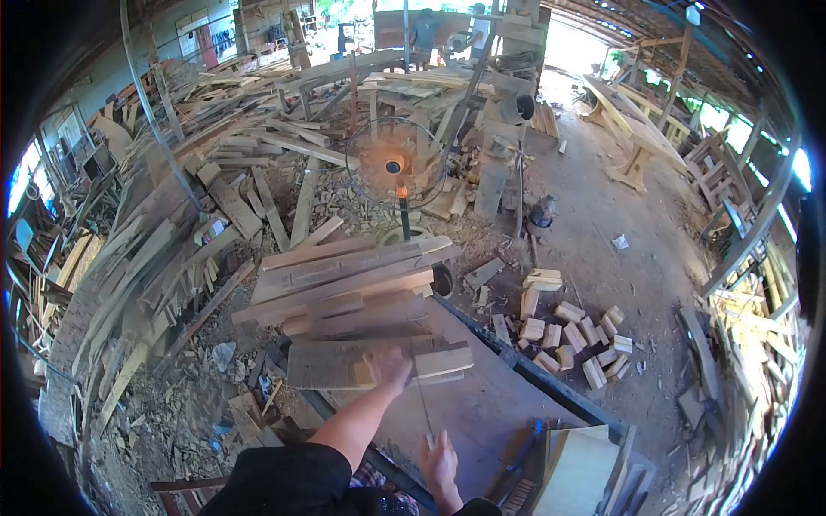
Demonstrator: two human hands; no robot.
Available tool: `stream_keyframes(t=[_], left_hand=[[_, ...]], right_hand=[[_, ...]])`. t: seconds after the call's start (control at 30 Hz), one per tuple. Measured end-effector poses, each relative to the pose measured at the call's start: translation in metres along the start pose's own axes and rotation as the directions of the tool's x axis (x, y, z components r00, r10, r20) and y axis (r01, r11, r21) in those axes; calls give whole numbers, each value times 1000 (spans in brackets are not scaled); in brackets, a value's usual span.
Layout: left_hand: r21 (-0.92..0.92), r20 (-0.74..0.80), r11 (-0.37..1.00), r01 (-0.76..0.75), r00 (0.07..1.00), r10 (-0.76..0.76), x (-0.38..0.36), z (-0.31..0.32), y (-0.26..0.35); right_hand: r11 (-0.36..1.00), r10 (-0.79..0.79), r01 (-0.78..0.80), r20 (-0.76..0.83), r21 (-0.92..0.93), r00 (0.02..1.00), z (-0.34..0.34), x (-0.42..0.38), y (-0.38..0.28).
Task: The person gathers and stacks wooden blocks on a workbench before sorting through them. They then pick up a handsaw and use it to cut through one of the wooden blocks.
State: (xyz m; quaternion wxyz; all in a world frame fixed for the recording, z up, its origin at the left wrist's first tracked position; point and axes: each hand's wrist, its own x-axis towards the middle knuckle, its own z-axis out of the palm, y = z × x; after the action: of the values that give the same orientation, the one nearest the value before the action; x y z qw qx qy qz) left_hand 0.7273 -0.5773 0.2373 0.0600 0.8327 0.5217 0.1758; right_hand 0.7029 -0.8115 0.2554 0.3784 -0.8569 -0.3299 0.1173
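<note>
Head view, workshop with sawdust floor. Landmark for all positions: the stack of planks on the work surface.

Left of the stack: a long heap of loose boards on the floor, too many and too overlapped to count.

At the stack's near edge: the left hand, arm stretched forward, rests palm-down with fingers curled over the nearest plank, grasping its end. I count roughly eight or nine planks in the stack; the lower ones are hidden, so the number is approximate.

Just right of that hand, nearer the body than the stack: a thin upright strip, possibly a saw blade; too fine to be sure. One seen. The right hand sits at its lower end, fingers spread and apparently released; whether it touches the strip I cannot tell.

Behind the stack: one standing fan.

Right of the stack, on the floor: a scatter of short wood blocks, about fifteen to eighteen.

Far behind the stack: two people standing, small in view.

Judgement on handling: the plank is best kept flat and square, the left grip well clear of the strip, weight pressing down so the piece cannot twist, and the right hand off the strip's line.
</note>
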Motion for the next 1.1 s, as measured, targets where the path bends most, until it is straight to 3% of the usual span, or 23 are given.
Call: stream_keyframes(t=[0.13,0.2,0.33,0.43,0.5,0.6,0.67,0.7,0.77,0.9,0.97,1.1], left_hand=[[22,49,1000,3,999,-4,-2,-1,-1],[-31,-13,999,10,1000,-10,0,5,-1],[6,14,999,35,999,-35,2,-3,3],[-14,139,998,65,988,-62,3,-19,10],[-19,132,998,55,990,-52,6,-23,10],[-33,153,997,65,986,-59,-2,-25,10],[-42,172,998,56,984,-48,3,-27,12],[-45,180,998,48,983,-39,6,-21,10],[-4,7,1000,21,1000,-21,0,4,3],[48,22,998,32,999,-34,3,0,6],[119,100,992,34,994,-46,4,-7,11],[136,99,990,21,994,-35,7,1,6]], right_hand=[[997,47,-50,56,52,997,-3,-39,21],[1000,18,-18,19,24,1000,12,-9,16],[999,-22,23,-38,38,999,22,37,-8],[998,-32,34,-33,62,999,1,2,6],[997,-22,24,-30,76,999,-14,-35,15],[994,108,-107,102,-13,989,-19,-59,25],[999,-48,48,-6,12,999,-3,-15,17],[999,-40,40,-3,13,999,8,10,9],[999,-44,45,-30,23,999,20,38,2],[998,66,-66,24,-4,998,-15,-17,8],[992,123,-123,94,-5,988,-36,-62,24],[994,91,-94,52,58,994,-17,-31,20]])
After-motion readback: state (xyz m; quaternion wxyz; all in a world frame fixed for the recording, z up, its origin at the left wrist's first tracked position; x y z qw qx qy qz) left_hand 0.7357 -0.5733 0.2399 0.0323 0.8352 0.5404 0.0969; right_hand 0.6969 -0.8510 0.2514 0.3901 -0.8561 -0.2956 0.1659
